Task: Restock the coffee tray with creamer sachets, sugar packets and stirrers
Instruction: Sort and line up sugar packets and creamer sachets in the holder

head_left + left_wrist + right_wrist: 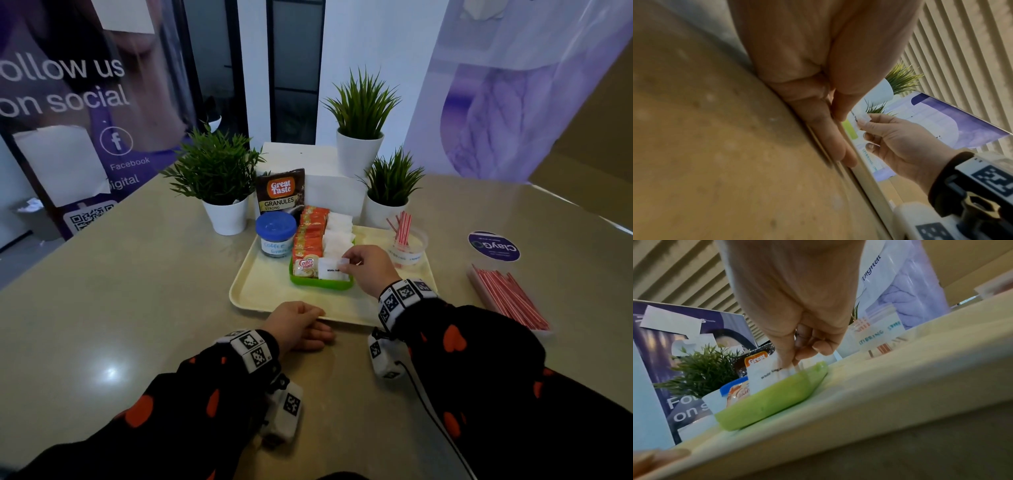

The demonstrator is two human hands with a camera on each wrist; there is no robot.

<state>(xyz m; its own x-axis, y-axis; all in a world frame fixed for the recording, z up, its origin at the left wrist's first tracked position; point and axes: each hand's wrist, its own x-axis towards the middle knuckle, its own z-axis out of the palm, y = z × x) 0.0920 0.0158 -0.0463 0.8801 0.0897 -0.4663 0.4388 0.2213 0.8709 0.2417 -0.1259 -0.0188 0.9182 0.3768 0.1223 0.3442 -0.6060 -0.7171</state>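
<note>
Two-handed restocking at a beige bench [137, 274]. The right hand [371, 270] forms a pinch grip: thumb and forefinger closed on the top edge of a white sugar packet [334, 269], which stands upright at the near end of a green bin [320, 283]; the remaining fingers are loosely curled. The right wrist view confirms the pinch, with the fingertips [789, 360] closed on the packet's upper edge just above the bin's rim. Directly beside the held packet, on the side away from the grip, stands a creamer sachet [305, 267], fronting a row of orange sachets [310, 229] that runs away from the grip; a parallel row of white packets [339, 229] runs behind the held one. The bin sits on a cream tray [274, 291], which also carries a blue-lidded jar [276, 233] beyond the sachets and, past the knuckles of the grip, a clear cup of red-striped stirrers [404, 229]. A clear box of further stirrers [507, 298] lies on the bench well outside the right wrist, off the tray. The left hand [298, 325] holds nothing: its fingers lie relaxed on the bench against the tray's near rim. Three potted plants [219, 178] and a coffee granules pouch [281, 192] stand beyond the tray.
</note>
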